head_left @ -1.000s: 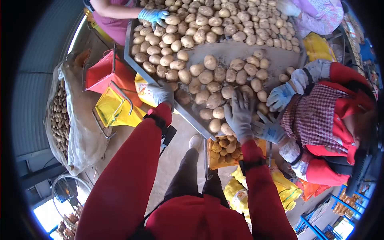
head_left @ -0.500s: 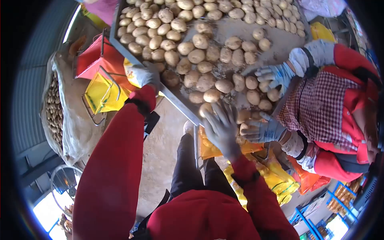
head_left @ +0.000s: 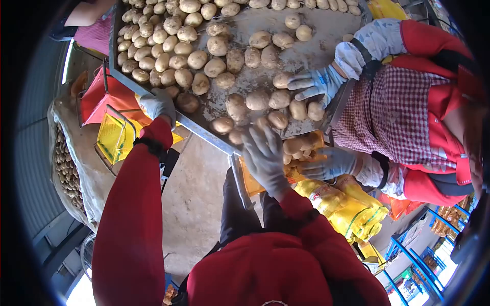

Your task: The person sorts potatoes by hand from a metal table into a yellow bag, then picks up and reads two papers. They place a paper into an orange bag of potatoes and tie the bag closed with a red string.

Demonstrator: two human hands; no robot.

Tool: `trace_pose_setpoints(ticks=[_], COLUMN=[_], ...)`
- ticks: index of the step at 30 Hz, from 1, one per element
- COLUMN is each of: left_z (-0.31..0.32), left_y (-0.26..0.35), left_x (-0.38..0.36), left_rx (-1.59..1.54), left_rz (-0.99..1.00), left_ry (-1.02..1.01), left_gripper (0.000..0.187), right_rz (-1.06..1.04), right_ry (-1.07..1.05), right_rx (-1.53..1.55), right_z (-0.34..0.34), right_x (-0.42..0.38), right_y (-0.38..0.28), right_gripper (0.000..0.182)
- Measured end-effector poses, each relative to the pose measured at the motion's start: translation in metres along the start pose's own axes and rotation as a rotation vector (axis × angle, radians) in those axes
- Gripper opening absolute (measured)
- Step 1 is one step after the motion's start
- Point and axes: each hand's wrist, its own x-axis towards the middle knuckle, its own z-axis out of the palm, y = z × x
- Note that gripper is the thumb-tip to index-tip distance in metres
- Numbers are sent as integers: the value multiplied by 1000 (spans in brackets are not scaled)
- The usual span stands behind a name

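Left grey-gloved hand [head_left: 158, 104] gripping the edge of the grey metal sorting table [head_left: 204, 133]. Right grey-gloved hand [head_left: 264, 158] spread wide, fingers open, over brown potatoes [head_left: 236, 135] at the rim.

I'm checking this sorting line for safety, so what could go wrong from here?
1. The right hand and the co-worker's gloved hand crowd the same orange bag of potatoes; fingers may collide.
2. Potatoes lie at the sorting table's edge and might roll to the floor.
3. The left hand grips that metal edge, where a pinch seems possible.
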Motion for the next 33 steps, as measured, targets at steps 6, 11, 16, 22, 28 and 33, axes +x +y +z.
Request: trace_pose_setpoints(ticks=[6,11,16,22,28,33], left_z=[7,26,21,-75,-86,-29], left_y=[9,6,8,16,53,65], left_x=[9,13,17,-139,-278,-280], left_rx=[103,94,55,-32,-113,194], left_rz=[-153,-9,-10,725,955,1065], left_ry=[-188,-51,-263,-364,-1075,-819], left_gripper=[44,38,46,64,47,45], right_rz=[93,167,273,563,1079,1208], right_ry=[-226,-172,-139,-140,-229,-206], right_rx=[116,213,10,-271,202,583], right_z=[-33,-47,-78,-99,-99,-86], right_x=[-62,-68,-84,-92,-139,-173], right_y=[27,55,91,154,197,205], right_gripper=[35,33,32,39,38,34])
